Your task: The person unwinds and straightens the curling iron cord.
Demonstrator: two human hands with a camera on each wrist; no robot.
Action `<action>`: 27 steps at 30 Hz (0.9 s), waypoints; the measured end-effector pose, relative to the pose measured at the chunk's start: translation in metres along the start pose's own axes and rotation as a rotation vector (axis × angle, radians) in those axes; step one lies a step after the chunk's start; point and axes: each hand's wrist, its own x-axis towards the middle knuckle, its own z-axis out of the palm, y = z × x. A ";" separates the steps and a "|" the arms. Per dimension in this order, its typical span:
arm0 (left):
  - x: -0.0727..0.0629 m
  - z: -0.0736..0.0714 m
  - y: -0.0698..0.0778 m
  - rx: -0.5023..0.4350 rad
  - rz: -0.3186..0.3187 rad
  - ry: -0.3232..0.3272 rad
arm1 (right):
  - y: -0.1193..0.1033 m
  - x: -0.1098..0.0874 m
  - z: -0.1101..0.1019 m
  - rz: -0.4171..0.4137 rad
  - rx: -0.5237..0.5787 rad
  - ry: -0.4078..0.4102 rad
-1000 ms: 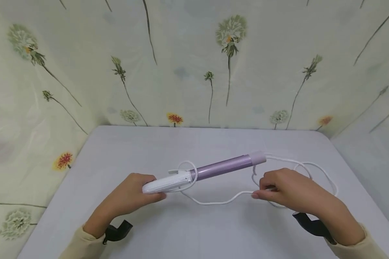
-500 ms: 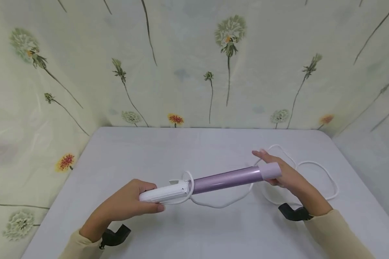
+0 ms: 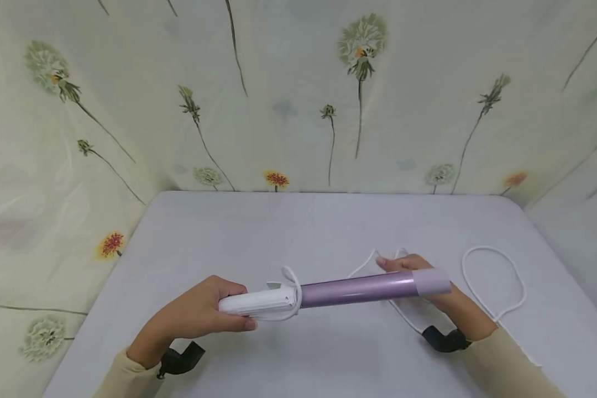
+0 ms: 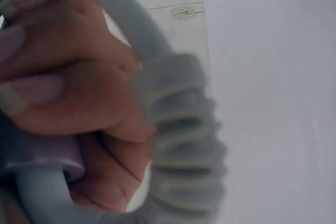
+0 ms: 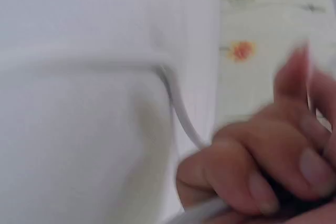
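My left hand (image 3: 204, 309) grips the white handle of a curling iron (image 3: 358, 288). Its purple barrel points right and ends in a pale lilac tip. A turn of white cord (image 3: 298, 296) loops around the iron where handle meets barrel. In the left wrist view, curled fingers (image 4: 79, 93) lie beside the cord's ribbed sleeve (image 4: 181, 140). Behind the barrel's tip is my right hand (image 3: 408, 262), partly hidden by it. The right wrist view has those fingers (image 5: 220, 174) curled around the cord (image 5: 181, 103), slightly blurred.
A table with a white cover (image 3: 318, 226) lies beneath the hands. On its right side rests a loose loop of cord (image 3: 523, 284). Behind and beside the table hangs a flower-printed curtain (image 3: 288, 132). Each wrist carries a black camera mount (image 3: 181, 359).
My right hand let the cord slip from its pinch, reached forward behind the barrel, then drew in with cord. The iron has tilted closer to level, and its tip has come nearer and lower.
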 end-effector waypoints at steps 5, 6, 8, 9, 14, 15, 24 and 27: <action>-0.003 0.003 -0.001 0.049 0.020 -0.061 | -0.020 -0.002 -0.037 0.115 0.104 0.278; -0.003 0.004 -0.002 0.067 0.016 -0.059 | -0.025 -0.006 -0.046 0.108 0.128 0.339; -0.004 0.002 -0.005 0.112 -0.008 -0.041 | -0.037 -0.016 -0.064 0.105 0.127 0.461; -0.004 0.001 -0.007 0.140 -0.026 -0.023 | -0.042 -0.021 -0.073 0.114 0.116 0.512; -0.003 -0.012 -0.028 0.231 -0.131 0.103 | -0.054 -0.046 -0.097 0.146 0.024 0.656; -0.001 -0.016 -0.034 0.238 -0.150 0.132 | -0.053 -0.048 -0.098 0.142 0.011 0.655; 0.010 -0.037 -0.078 0.250 -0.328 0.361 | -0.009 -0.045 -0.071 0.197 -0.311 0.394; 0.013 -0.041 -0.085 0.262 -0.355 0.407 | 0.004 -0.045 -0.067 0.229 -0.335 0.355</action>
